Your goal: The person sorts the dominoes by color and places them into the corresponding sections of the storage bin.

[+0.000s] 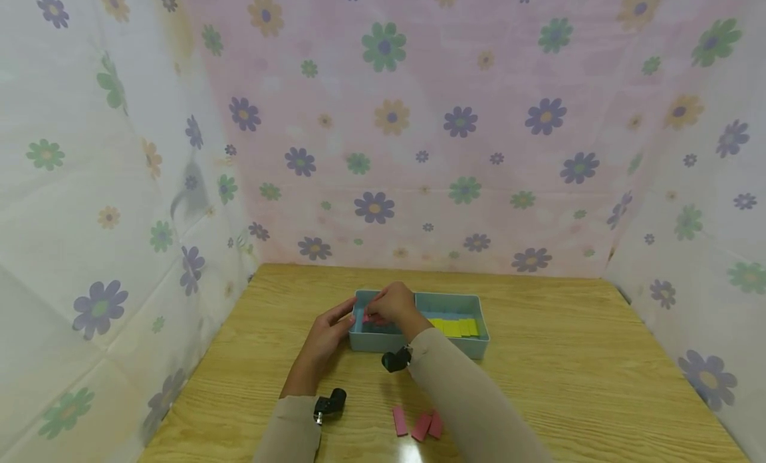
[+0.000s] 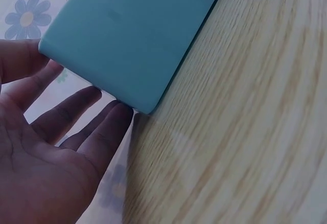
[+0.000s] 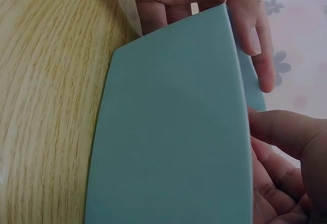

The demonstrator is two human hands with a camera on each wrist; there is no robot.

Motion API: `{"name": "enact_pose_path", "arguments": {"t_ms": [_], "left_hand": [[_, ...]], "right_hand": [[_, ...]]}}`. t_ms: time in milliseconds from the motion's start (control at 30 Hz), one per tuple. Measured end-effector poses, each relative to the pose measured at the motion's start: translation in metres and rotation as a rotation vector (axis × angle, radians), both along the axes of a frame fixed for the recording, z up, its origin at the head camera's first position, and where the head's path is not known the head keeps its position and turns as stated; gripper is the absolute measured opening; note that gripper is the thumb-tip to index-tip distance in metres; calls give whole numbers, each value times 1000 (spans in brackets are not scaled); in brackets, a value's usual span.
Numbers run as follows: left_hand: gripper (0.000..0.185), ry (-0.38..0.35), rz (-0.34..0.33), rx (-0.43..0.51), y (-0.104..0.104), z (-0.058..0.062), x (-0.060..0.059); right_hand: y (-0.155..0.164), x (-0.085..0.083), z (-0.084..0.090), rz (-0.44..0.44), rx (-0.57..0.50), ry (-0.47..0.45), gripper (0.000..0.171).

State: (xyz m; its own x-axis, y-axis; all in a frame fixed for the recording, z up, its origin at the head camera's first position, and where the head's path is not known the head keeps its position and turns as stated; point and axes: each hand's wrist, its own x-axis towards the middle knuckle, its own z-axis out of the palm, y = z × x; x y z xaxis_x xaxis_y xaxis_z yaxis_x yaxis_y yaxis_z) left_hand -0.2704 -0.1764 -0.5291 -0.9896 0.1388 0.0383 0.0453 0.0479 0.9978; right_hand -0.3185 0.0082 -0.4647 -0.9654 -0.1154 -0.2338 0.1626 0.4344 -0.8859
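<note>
A light blue divided box (image 1: 374, 343) stands on the table. My left hand (image 1: 325, 336) holds its left end, fingers against the end wall and thumb at the front corner; in the left wrist view, fingertips touch the blue wall (image 2: 127, 35). My right hand (image 1: 391, 305) reaches into the left compartment with curled fingers, pinching a pink rectangular piece (image 1: 366, 316). The front wall (image 3: 168, 121) hides part of those fingers in the right wrist view. Yellow rectangular pieces (image 1: 457, 328) lie in a row along the front of the right compartment.
Three pink rectangular pieces, one of them apart at left (image 1: 399, 421), lie on the wooden table (image 1: 568, 376) near the right forearm. Small black cameras (image 1: 330, 403) are strapped to both wrists. Flower-patterned curtains (image 1: 419, 137) surround the table at the back and sides.
</note>
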Motion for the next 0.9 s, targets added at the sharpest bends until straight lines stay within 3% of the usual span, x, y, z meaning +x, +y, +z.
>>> {"name": "enact_pose_path", "arguments": {"t_ms": [300, 600, 767, 900], "left_hand": [[47, 17, 8, -11, -2, 3, 0], [46, -19, -5, 25, 1, -1, 0], [46, 8, -12, 26, 1, 1, 1], [46, 9, -24, 39, 1, 2, 1]], "right_hand": [[-5, -3, -3, 14, -4, -3, 7], [1, -2, -8, 19, 55, 23, 12], [1, -3, -8, 27, 211, -10, 35], [-2, -2, -11, 45, 172, -62, 58]]}}
